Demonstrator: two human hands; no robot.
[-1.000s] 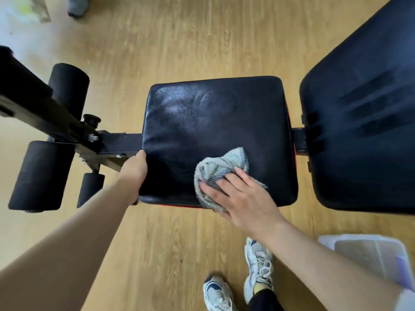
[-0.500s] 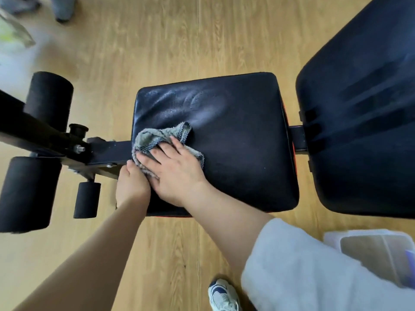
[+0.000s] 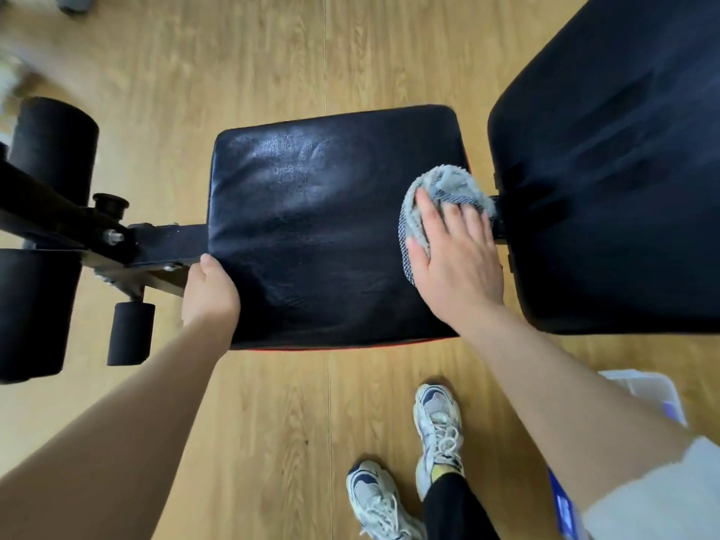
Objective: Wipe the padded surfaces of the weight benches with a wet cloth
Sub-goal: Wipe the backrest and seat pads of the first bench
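The right hand (image 3: 456, 263) lies flat on the cloth (image 3: 440, 189), fingers straight and slightly apart, pressing it onto the edge of the seat (image 3: 319, 228) beside the back pad (image 3: 623, 169). The left hand (image 3: 210, 290) clamps the seat's opposite edge, fingers curled under. The cloth looks soft, limp and apt to bunch, so a flat palm over its middle suits; the glossy seat should let it slide.
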